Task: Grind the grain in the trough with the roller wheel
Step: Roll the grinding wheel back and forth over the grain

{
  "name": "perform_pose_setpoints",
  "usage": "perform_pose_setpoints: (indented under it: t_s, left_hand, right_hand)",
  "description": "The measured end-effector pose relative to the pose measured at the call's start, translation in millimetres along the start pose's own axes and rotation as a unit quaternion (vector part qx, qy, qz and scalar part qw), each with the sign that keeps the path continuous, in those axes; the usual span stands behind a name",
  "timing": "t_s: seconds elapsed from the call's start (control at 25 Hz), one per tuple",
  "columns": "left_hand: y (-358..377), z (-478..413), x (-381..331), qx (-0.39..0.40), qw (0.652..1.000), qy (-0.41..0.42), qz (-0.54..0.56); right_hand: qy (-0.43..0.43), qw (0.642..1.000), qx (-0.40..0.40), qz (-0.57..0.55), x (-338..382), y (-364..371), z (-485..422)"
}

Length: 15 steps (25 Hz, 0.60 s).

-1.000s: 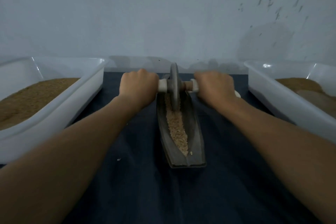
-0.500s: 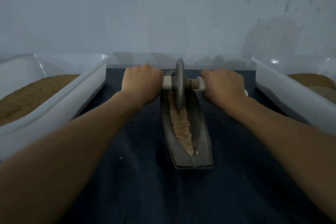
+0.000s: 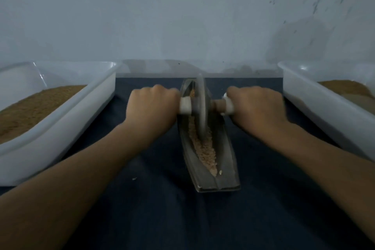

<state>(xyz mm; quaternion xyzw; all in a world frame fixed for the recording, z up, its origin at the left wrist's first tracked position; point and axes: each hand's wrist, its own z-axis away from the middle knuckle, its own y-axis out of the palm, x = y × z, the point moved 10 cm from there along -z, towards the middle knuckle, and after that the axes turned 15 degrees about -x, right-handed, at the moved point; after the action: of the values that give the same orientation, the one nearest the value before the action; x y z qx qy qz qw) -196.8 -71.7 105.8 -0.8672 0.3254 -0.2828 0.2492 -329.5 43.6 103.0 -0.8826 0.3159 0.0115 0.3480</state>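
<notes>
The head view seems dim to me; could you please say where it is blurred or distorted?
Head view: dim, bluish light throughout; the wheel and right hand are smeared by motion, the left hand less so; the wide lens bows the left tub at its rim; small glints sit on the right tub at its rim.

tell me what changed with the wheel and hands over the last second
The roller wheel rolled a little toward the person along the trough, so some grain now shows beyond it. The left hand and right hand came back with it. Unchanged: both hands still grip the wheel's handles, nothing was let go, and the trough, dark cloth, left tub and right tub stayed put.
</notes>
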Motion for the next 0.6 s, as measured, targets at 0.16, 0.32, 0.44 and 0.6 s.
perform_pose_setpoints:
  t_s: [0.16, 0.32, 0.44, 0.6]
  left_hand:
    - [22, -20, 5, 0.078, 0.996, -0.036, 0.022]
    - [-38, 35, 1, -0.062, 0.996, 0.039, 0.055]
    - [-29, 34, 5, -0.046, 0.997, 0.040, 0.056]
    - [21, -23, 5, 0.029, 0.999, -0.020, 0.020]
  right_hand:
    - [0.011, 0.996, 0.086, -0.019, 1, 26, -27]
    - [-0.066, 0.995, -0.074, -0.017, 5, -43, 25]
    - [-0.059, 0.993, -0.095, -0.025, -1, -46, 27]
    - [0.034, 0.998, 0.056, -0.001, 1, 23, -21]
